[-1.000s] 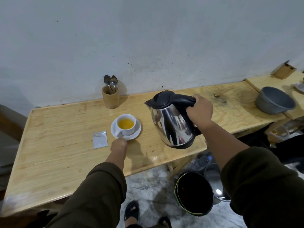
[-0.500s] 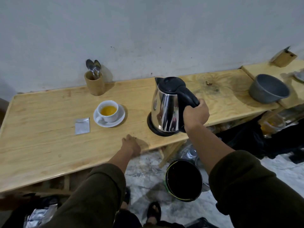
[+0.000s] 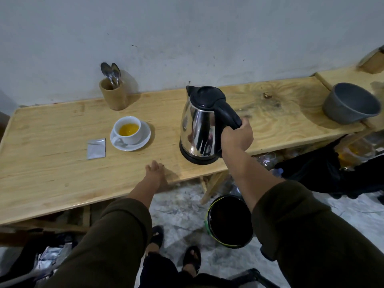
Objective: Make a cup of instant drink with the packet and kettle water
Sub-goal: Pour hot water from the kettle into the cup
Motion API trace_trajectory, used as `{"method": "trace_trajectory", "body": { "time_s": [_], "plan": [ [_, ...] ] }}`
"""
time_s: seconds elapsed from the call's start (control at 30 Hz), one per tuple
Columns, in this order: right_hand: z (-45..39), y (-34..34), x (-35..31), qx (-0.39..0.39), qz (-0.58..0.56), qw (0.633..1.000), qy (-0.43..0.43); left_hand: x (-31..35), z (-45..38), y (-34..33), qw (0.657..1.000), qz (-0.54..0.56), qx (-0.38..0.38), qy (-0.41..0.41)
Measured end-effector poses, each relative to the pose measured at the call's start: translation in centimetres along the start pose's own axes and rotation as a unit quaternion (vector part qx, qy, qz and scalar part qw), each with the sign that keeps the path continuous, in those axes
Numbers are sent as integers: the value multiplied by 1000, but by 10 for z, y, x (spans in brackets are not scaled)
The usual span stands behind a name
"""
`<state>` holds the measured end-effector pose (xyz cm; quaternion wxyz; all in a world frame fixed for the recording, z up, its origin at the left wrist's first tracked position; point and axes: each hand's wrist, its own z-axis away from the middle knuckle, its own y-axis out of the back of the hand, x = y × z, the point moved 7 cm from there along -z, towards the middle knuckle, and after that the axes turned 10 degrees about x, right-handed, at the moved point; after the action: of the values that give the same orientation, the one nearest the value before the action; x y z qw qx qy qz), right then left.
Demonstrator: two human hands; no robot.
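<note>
A steel kettle point(image 3: 197, 129) with a black lid and handle stands upright on its black base on the wooden table point(image 3: 52, 159). My right hand point(image 3: 236, 138) grips the kettle's handle. A white cup point(image 3: 127, 130) holding yellow liquid sits on a white saucer point(image 3: 143, 140), left of the kettle. A silver packet point(image 3: 96, 148) lies flat to the left of the saucer. My left hand point(image 3: 154, 170) rests on the table near its front edge, fingers loose, holding nothing.
A wooden holder point(image 3: 113, 94) with spoons point(image 3: 111, 72) stands at the wall. A grey bowl point(image 3: 351, 103) sits at the right on an adjoining table. A dark bin point(image 3: 230, 221) stands on the floor below the table edge. My sandalled feet show below.
The kettle went from tilted in the air near the cup to upright on its base further right. My left hand drew back from the saucer to the table's front edge.
</note>
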<state>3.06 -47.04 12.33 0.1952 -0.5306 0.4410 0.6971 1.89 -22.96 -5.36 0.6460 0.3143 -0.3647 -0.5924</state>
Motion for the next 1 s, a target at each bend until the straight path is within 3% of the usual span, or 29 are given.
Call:
{"method": "trace_trajectory", "body": {
  "time_s": [0.37,0.57,0.7,0.83,0.9,1.0],
  "plan": [
    [-2,0,14,-16,-8,1000,21,5,9,1,999,12,42,-27],
    [0,2,4,-60,71,990,107,-1,11,19,993,93,73,-5],
    [17,6,-23,-20,104,962,250,-14,13,34,972,203,106,54],
    [51,-9,-63,-4,87,910,405,-44,13,45,930,312,140,131],
    [70,-29,-76,-42,93,886,452,-64,15,51,907,348,160,173],
    [101,-72,-85,-158,82,862,474,-90,20,68,869,394,209,213]
  ]
}}
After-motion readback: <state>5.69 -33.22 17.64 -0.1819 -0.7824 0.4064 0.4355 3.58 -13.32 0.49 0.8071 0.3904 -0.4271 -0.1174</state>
